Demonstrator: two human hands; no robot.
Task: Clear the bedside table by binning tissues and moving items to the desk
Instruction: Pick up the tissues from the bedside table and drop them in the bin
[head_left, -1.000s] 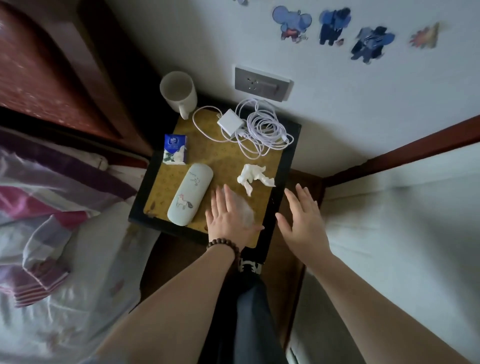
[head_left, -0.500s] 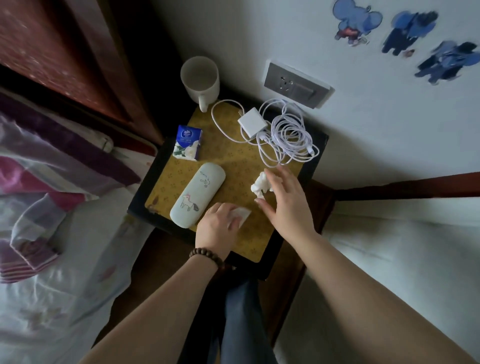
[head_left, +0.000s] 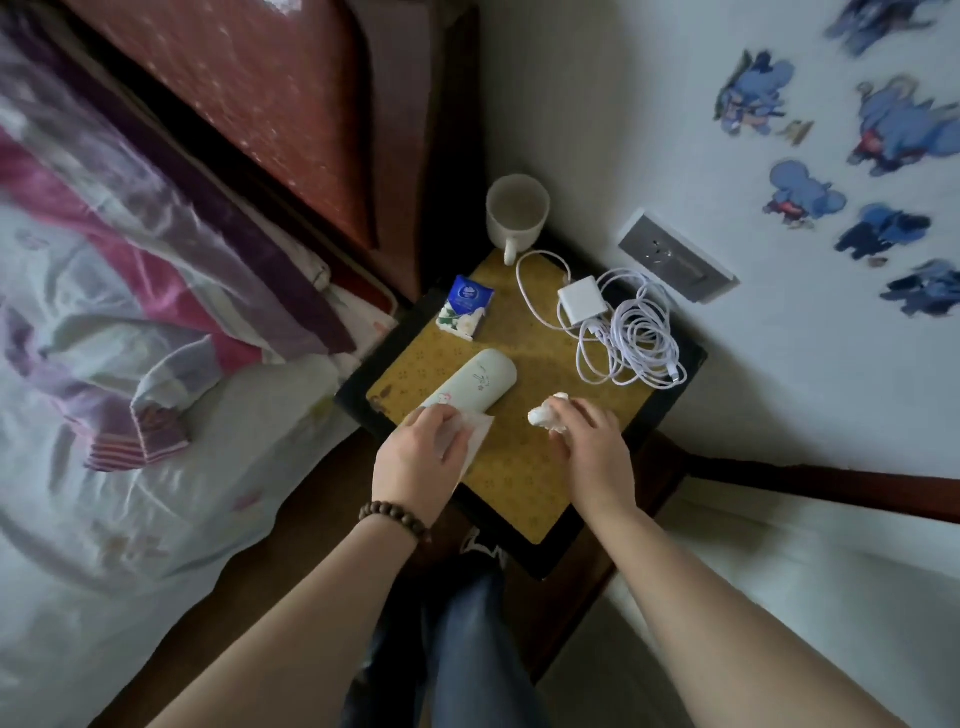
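Note:
The bedside table has a yellow patterned top with a black rim. My left hand grips a flat white tissue at the table's near left, just in front of a pale green glasses case. My right hand pinches a crumpled white tissue near the table's middle. Farther back lie a blue tissue packet, a white mug in the far corner, and a white charger with its coiled cable.
A bed with white and pink bedding and a dark red headboard lies on the left. The wall behind the table carries a socket and blue stickers. A white surface with a wooden edge lies on the right. My legs show below.
My left hand has curled round the flat tissue and drawn it toward the case. My right hand has closed on the crumpled tissue and pulled it nearer. The view has shifted.

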